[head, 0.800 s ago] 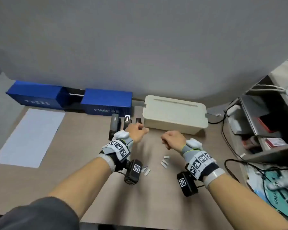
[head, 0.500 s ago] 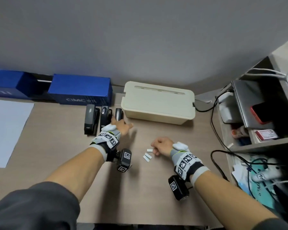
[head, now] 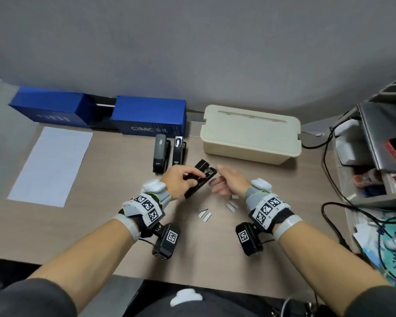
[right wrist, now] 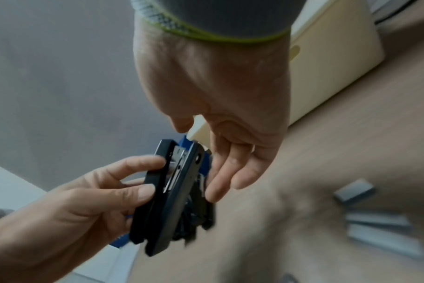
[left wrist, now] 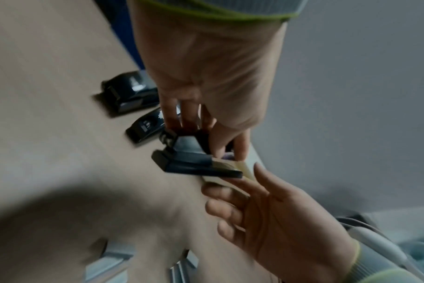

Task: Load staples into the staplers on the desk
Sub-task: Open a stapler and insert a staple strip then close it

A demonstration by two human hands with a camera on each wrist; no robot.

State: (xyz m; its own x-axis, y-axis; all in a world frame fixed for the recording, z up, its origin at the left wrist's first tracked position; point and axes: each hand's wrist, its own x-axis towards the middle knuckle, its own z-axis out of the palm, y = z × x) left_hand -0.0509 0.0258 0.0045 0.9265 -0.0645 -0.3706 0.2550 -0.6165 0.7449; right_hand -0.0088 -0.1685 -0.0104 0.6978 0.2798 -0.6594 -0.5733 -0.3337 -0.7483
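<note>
— Two hands meet over one small black stapler (head: 200, 178). How do the fingers (right wrist: 143, 193) lie?

— The left hand (head: 177, 181) curls its fingers and thumb round the stapler's long hard body and holds it tilted above the tabletop (head: 101, 216), cover swung partly up so a narrow metal channel shows inside. The right hand (head: 226, 183) has its fingers (right wrist: 220, 172) straight and loosely spread, tips at the stapler's far right end; whether they touch it is unclear, and they hold nothing.

— Where are the staples?

— Several short grey metal strips (head: 205, 215) lie flat on the tabletop near the wrists, some between the two hands, some more (head: 231, 205) just left of the right wrist. They look ridged and dull-shiny.

— And the other staplers?

— Two more, black and oblong, stand side by side beyond the left hand: a matte one (head: 160, 154) on the left, a glossier one (head: 178, 151) to its right.

— What lies further out?

— Behind them a blue box (head: 150, 117) ribbed like a shipping container, another blue box (head: 48, 106) to its left. To the right is a cream plastic box (head: 252, 136) with rounded corners and a slotted lid. A white paper sheet (head: 52, 165) lies flat at the left. The tabletop has a pale wood-grain finish.
</note>
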